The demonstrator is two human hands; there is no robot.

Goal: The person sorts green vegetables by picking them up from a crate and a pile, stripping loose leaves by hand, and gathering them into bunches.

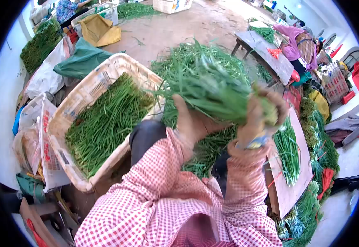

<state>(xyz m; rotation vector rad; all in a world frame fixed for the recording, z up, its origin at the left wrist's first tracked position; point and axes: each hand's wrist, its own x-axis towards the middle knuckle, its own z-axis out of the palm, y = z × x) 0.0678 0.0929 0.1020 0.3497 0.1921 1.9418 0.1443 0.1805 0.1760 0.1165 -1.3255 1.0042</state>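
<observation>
Fingers (253, 109) grip one green bunch (212, 88)

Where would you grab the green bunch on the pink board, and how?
Probably grip the green bunch around its middle, from above, with the nearer right hand once free. It lies long and flat on the pink board, its top uncovered, so closing across it should gather the stalks.

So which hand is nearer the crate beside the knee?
Left. The left hand, at the bunch, is just right of the crate; the right hand, gripping the bunch's stem end, is farther right.
</observation>
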